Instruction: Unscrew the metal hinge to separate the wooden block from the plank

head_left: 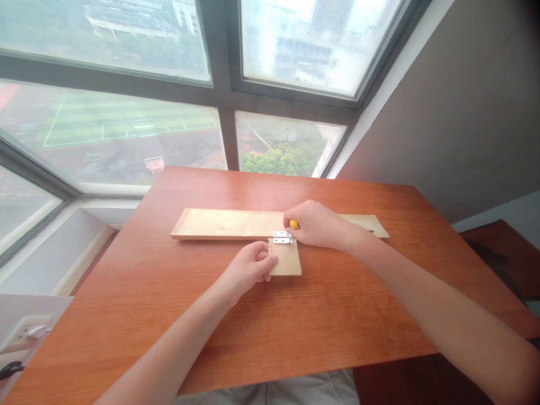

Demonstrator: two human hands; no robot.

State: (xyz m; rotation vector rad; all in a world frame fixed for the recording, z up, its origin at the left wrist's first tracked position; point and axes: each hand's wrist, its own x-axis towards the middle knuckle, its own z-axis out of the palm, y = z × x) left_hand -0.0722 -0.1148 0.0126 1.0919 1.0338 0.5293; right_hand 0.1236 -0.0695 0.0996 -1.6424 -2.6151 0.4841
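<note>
A long pale wooden board (228, 222) lies across the table, and a small square wooden piece (289, 260) sits at its near edge. A silver metal hinge (282, 237) with screw holes spans the two. My left hand (248, 264) grips the small piece at its left edge, thumb on top and fingers curled beneath. Over the hinge's right end, my right hand (314, 222) is closed around a yellow-handled screwdriver (294, 224). Only the rounded yellow end of the handle shows clearly; the fingers hide most of the tool, and its tip is hard to make out.
The reddish-brown wooden table (169, 315) ends near my lap. Windows (139, 124) stand behind it and a grey wall (455, 129) at the right. A small dark item (371, 230) shows on the board's right part, beyond my forearm. A wall socket (26, 333) is at lower left.
</note>
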